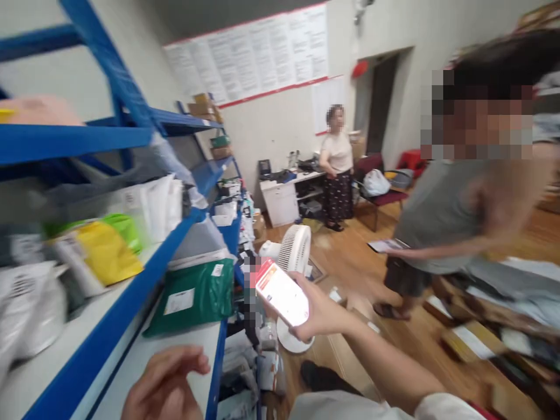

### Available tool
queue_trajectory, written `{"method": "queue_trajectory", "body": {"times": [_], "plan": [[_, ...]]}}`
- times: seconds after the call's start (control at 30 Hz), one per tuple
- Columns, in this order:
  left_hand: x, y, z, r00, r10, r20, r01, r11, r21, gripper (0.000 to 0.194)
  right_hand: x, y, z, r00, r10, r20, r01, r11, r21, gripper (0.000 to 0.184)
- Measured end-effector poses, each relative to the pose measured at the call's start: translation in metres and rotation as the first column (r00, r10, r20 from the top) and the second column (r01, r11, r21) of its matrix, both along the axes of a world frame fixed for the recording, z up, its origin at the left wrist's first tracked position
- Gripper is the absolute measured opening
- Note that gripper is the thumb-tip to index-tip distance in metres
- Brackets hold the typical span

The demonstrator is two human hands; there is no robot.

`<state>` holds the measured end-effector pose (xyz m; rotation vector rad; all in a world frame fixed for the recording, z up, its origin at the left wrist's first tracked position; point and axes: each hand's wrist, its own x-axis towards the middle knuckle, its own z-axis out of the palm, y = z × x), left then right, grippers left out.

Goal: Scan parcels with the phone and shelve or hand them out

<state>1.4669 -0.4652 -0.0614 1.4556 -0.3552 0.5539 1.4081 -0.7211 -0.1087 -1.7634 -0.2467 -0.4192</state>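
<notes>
My right hand (322, 310) is wrapped round a smartphone (283, 293), whose lit screen faces up toward me. The screen has a red band at its top and a mostly white page. My left hand (164, 382) is at the bottom, over the lower shelf, its fingers loosely bent and nothing visible in them. Just beyond it on that shelf lies a dark green plastic mailer (192, 300) with white labels. On the shelf above stand a yellow mailer (109, 252), a bright green one (125, 230) and several white packages (160, 204).
The blue shelf rack (118, 318) runs along my left. A white fan (294, 251) stands on the floor ahead. To the right, a person (450, 210) holds a tablet-like device (387, 245); another person (336, 151) stands by the desk (280, 204). Boxes (472, 341) lie at right.
</notes>
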Motion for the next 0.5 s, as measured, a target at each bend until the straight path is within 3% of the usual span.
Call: {"method": "queue_trajectory", "body": {"times": [0.07, 0.2, 0.37, 0.5], "plan": [[0.008, -0.034, -0.013, 0.986, -0.165, -0.031, 0.162, 0.984, -0.071, 0.024, -0.031, -0.018, -0.014, 0.968, -0.252, -0.015, 0.253, 0.967, 0.024, 0.093], [0.021, -0.093, -0.058, 0.876, -0.428, -0.223, 0.449, 0.892, 0.047, 0.029, -0.082, -0.040, -0.038, 0.772, -0.630, -0.084, 0.629, 0.776, -0.033, 0.089], [0.026, -0.122, -0.120, 0.697, -0.547, -0.464, 0.674, 0.721, 0.162, 0.036, -0.145, -0.066, -0.081, 0.545, -0.804, -0.237, 0.826, 0.564, -0.014, 0.087], [0.027, -0.136, -0.149, 0.590, -0.600, -0.540, 0.775, 0.607, 0.173, 0.035, -0.203, -0.084, -0.107, 0.354, -0.889, -0.292, 0.935, 0.347, 0.077, 0.075]]}}
